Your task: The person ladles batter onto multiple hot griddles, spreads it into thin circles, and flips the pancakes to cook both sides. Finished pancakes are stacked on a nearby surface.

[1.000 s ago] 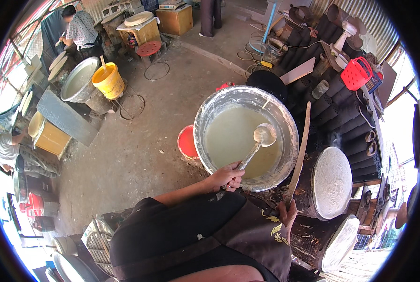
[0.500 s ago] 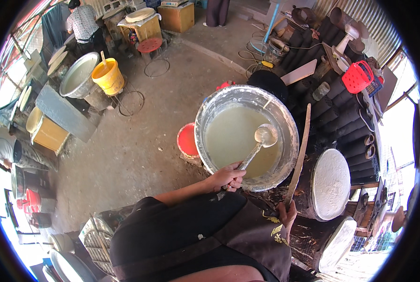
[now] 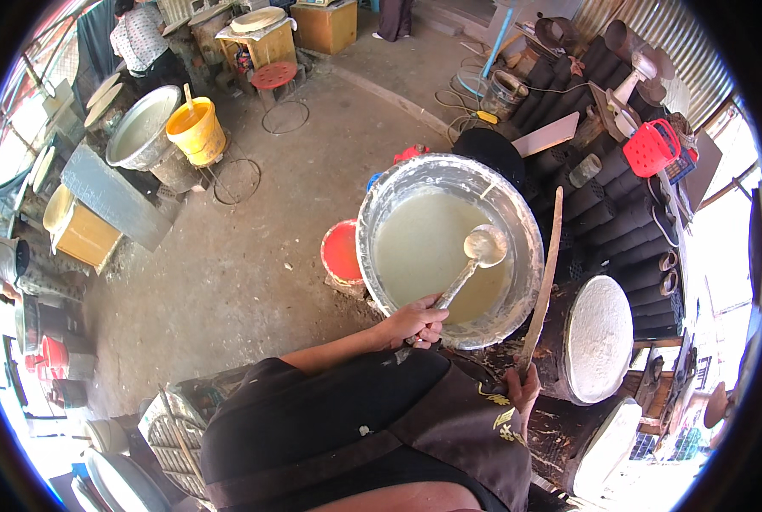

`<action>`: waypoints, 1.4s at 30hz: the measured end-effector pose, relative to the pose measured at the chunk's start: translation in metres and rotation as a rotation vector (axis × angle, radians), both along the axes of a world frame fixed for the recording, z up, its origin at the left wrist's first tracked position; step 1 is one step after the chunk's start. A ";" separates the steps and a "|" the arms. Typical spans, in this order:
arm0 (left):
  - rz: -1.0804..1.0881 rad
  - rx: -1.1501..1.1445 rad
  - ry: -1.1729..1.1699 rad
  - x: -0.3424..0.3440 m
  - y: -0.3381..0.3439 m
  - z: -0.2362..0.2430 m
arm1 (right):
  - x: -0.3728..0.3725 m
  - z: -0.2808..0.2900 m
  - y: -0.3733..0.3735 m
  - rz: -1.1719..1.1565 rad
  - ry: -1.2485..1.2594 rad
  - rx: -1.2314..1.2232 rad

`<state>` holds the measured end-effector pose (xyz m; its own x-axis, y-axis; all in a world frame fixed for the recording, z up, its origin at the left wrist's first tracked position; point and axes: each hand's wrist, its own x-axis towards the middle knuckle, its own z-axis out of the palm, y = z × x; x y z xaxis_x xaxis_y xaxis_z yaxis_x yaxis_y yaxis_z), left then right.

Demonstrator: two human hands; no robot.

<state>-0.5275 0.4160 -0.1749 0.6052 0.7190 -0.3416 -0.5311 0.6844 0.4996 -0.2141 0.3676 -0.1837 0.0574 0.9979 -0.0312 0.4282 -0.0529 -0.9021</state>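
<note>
A ladle [image 3: 460, 278] is gripped by its handle in my left hand [image 3: 417, 322], the fingers wrapped round it. Its bowl, coated in pale batter, hangs over the wide metal basin [image 3: 371, 230]. Milky batter [image 3: 415, 243] fills the lower part of that basin. My right hand [image 3: 522, 386] is closed round the lower end of a long, flat wooden stick [image 3: 543, 290], which points away from me along the basin's right side. Right of the stick is a round griddle [image 3: 601, 340] covered with a white layer. Another white-topped griddle [image 3: 608, 448] lies nearer to me.
Left of the basin stands a red bucket [image 3: 342, 253]. Dark cylindrical briquettes [image 3: 607, 209] are stacked at the right, near a red basket [image 3: 651, 148]. Farther left are a yellow bucket [image 3: 197, 135], a second basin [image 3: 142, 128] and a red stool [image 3: 273, 75]. A person [image 3: 142, 43] bends at the far left.
My hands, the ladle and the stick keep nearly the same places. The view has shifted slightly. The person at the far left has shifted a little.
</note>
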 end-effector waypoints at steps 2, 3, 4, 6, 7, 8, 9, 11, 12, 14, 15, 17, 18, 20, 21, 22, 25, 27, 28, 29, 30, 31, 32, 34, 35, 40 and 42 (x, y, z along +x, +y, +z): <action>0.003 0.000 0.003 -0.001 -0.001 0.001 | -0.002 0.002 0.001 0.005 -0.007 0.001; 0.006 -0.002 0.006 -0.002 -0.001 0.002 | -0.003 0.003 0.001 0.010 -0.010 -0.001; 0.009 -0.004 0.009 -0.003 -0.001 0.003 | -0.004 0.003 0.002 0.015 -0.012 -0.002; 0.021 -0.032 -0.009 -0.004 -0.001 0.000 | -0.007 0.005 0.003 0.013 0.003 -0.005; 0.029 -0.045 -0.017 -0.004 -0.001 -0.001 | -0.008 0.005 0.004 0.013 0.011 -0.007; 0.028 -0.041 -0.017 -0.005 -0.001 -0.001 | -0.008 0.004 0.004 0.010 0.007 -0.010; 0.027 -0.036 -0.017 -0.006 0.000 -0.002 | -0.007 0.001 0.005 0.008 0.002 -0.013; 0.029 -0.029 -0.017 -0.007 0.000 -0.002 | -0.008 0.000 0.008 0.024 -0.017 -0.007; 0.031 -0.026 -0.017 -0.008 0.000 -0.001 | -0.009 0.002 0.010 0.043 -0.032 0.002; 0.036 -0.032 -0.032 -0.007 0.002 0.000 | -0.011 0.010 0.014 0.102 -0.141 0.043; 0.034 -0.038 -0.041 -0.005 0.002 0.000 | -0.014 0.014 0.015 0.136 -0.229 0.076; 0.041 -0.057 -0.030 0.005 0.002 0.000 | -0.020 0.026 0.021 0.168 -0.352 0.105; 0.047 -0.065 0.016 0.009 0.002 -0.003 | -0.026 0.030 0.026 0.238 -0.372 0.130; 0.000 -0.103 0.100 0.016 0.003 -0.019 | -0.041 0.044 0.045 0.402 -0.418 0.190; -0.061 -0.131 0.142 0.014 0.009 -0.034 | -0.050 0.054 0.059 0.494 -0.450 0.220; -0.104 -0.065 0.245 0.010 0.012 -0.047 | -0.065 0.058 0.066 0.593 -0.513 0.224; -0.071 -0.075 0.419 0.032 0.012 -0.037 | -0.094 0.053 0.068 0.915 -0.654 0.151; 0.034 -0.094 0.539 0.046 0.006 -0.022 | -0.095 0.033 0.057 0.800 -0.539 0.419; 0.091 -0.110 0.598 0.054 -0.004 -0.016 | -0.084 0.042 0.049 0.786 -0.485 0.321; 0.132 -0.113 0.650 0.060 -0.010 -0.009 | -0.068 0.050 0.036 0.774 -0.412 0.237; 0.159 -0.190 0.654 0.071 -0.016 0.003 | -0.044 0.046 0.025 0.650 -0.277 0.212; -0.010 -0.168 0.465 0.063 -0.010 -0.010 | -0.018 0.036 0.015 0.531 -0.138 0.199; -0.183 -0.158 0.270 0.051 0.002 -0.025 | 0.013 0.002 0.010 0.371 -0.033 0.292; -0.165 -0.241 0.222 0.051 0.025 -0.041 | 0.082 0.002 -0.019 -0.093 -0.168 0.150; -0.142 -0.287 0.201 0.056 0.025 -0.044 | 0.117 -0.025 -0.036 -0.293 -0.238 0.114; -0.050 -0.450 0.122 0.092 0.022 -0.023 | 0.313 -0.060 -0.156 -1.081 -0.450 -0.060; 0.021 -0.451 0.115 0.103 0.022 -0.020 | 0.371 -0.028 -0.191 -1.339 -0.271 -0.259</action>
<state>-0.4242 0.4381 -0.1945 0.5319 0.4953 -0.6868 -0.5058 0.8363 0.2114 0.1571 0.1771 -0.2115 0.9884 0.1468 -0.0392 0.0773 -0.7082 -0.7018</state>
